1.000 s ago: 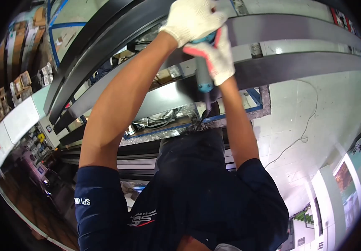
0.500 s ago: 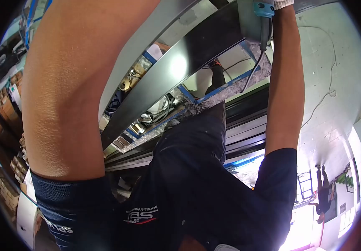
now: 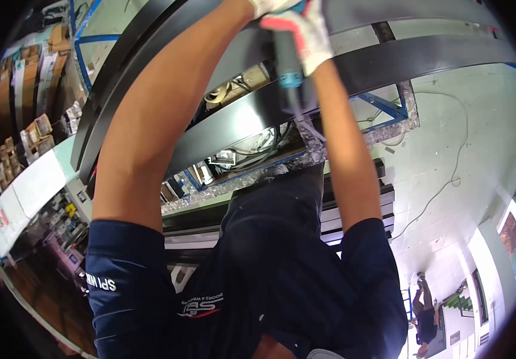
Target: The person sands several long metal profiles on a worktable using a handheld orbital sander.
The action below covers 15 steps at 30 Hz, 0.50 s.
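Note:
My right hand (image 3: 313, 37), in a white glove with a red-pink part, is wrapped around a teal and dark corded power tool (image 3: 288, 63). The tool's cord end points down toward my body. My left hand (image 3: 265, 6), also in a white glove, is closed at the tool's teal front end; the top edge of the view cuts off part of it. Below the tool lie long dark metal profiles (image 3: 398, 57), side by side. Where the tool meets the metal is out of view.
A blue-framed workbench (image 3: 383, 107) supports the profiles, with coiled cables and small parts (image 3: 234, 157) on its shelf. More dark profiles (image 3: 359, 209) lie near my legs. A cable (image 3: 464, 134) runs over the pale floor. Boxes stand left; another person (image 3: 425, 317) is far off at right.
Both arms have swung toward the middle, carrying the power tool leftward along the profile. My left hand has come into view at the top edge.

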Motion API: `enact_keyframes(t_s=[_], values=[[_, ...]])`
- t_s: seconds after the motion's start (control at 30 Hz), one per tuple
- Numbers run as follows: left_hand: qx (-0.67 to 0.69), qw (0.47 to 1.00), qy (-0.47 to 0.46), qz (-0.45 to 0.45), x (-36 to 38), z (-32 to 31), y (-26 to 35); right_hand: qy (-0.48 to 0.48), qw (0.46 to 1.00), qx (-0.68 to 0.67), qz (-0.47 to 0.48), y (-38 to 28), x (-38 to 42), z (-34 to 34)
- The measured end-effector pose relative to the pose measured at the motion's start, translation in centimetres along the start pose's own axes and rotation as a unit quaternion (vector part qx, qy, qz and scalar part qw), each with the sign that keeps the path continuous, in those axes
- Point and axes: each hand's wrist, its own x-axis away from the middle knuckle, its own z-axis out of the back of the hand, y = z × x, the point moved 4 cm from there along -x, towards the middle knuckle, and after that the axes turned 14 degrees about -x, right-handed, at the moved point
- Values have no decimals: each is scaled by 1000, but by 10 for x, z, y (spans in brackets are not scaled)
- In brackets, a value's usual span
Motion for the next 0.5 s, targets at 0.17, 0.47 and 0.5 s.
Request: enact_keyframes(t_s=[0.17,0.47,0.5], values=[[-30,996,15,81,133,-5,-154,-4,977,200,76,134,46,-92],[-36,939,66,335,419,29,-341,-151,927,334,-71,396,142,-211],[-36,926,72,368,439,29,-353,-160,918,354,-82,409,148,-219]])
